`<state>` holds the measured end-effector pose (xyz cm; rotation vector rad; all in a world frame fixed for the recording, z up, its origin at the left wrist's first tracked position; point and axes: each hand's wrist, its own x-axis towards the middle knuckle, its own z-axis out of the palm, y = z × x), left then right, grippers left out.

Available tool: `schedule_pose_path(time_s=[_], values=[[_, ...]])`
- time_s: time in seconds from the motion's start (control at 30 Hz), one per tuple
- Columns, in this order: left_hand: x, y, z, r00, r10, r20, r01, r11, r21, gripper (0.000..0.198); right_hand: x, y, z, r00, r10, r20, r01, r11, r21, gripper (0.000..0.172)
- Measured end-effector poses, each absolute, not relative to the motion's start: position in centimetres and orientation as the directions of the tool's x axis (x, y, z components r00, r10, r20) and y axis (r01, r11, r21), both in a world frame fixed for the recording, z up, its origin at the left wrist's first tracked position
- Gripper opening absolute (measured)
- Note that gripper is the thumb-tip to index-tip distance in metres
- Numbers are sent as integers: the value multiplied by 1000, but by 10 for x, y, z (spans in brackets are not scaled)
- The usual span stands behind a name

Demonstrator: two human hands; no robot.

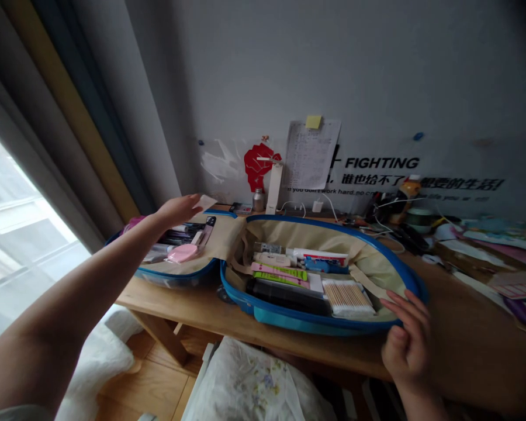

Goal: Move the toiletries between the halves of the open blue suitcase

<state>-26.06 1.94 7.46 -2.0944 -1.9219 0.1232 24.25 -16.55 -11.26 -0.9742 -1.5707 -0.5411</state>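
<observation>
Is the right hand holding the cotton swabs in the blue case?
No, the right hand is open beside the blue case's rim, apart from the cotton swabs.

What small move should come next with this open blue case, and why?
Probably lower the beige fabric flap over the left half of the case: the left hand is reaching to the flap's upper end, while the right hand sits by the other half's blue rim.

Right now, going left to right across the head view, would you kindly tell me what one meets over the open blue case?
Left hand, black pouch, packet of cotton swabs, right hand.
</observation>
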Motion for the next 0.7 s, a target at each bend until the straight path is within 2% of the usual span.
schedule_pose_path(time_s=[0.1,0.2,0.4,0.7], values=[[-194,13,81,400,904,149,906,-365,-215,42,242,-166,-110,-22,287,958,819,555,-147,40],[-131,4,68,588,809,-22,796,-583,-162,39,241,-167,-108,-33,283,959,812,566,-139,40],[-74,5,26,626,768,-135,756,-641,-133,24,240,-167,-108,-30,277,961,814,564,-137,39],[-70,9,20,611,765,-204,756,-640,-135,33,240,-167,-108,-43,274,961,807,576,-128,39]])
